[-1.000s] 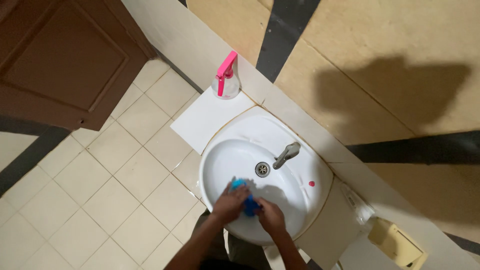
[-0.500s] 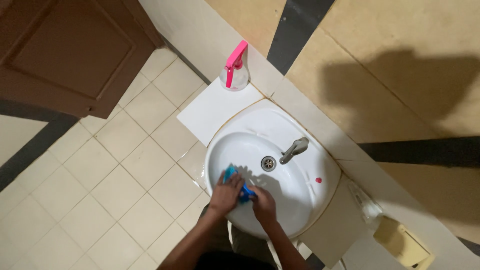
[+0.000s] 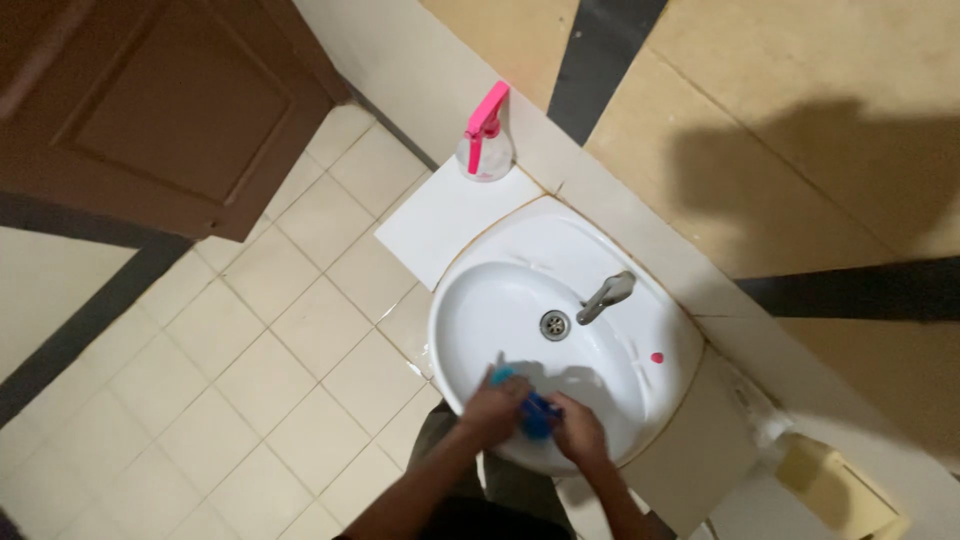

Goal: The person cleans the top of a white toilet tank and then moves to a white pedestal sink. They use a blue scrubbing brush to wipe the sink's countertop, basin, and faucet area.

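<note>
Shifted toward the basin's near rim since the earlier frame: left hand (image 3: 493,412) and right hand (image 3: 579,436), both closed on a blue sponge (image 3: 535,413), scrubbing inside the sink (image 3: 480,300), far side yet unreached; spray bottle (image 3: 486,140) on counter (image 3: 440,225).

Basin (image 3: 480,300) open left of drain (image 3: 554,323); faucet (image 3: 606,295) blocks rear; spray bottle (image 3: 486,140) on ledge.
</note>
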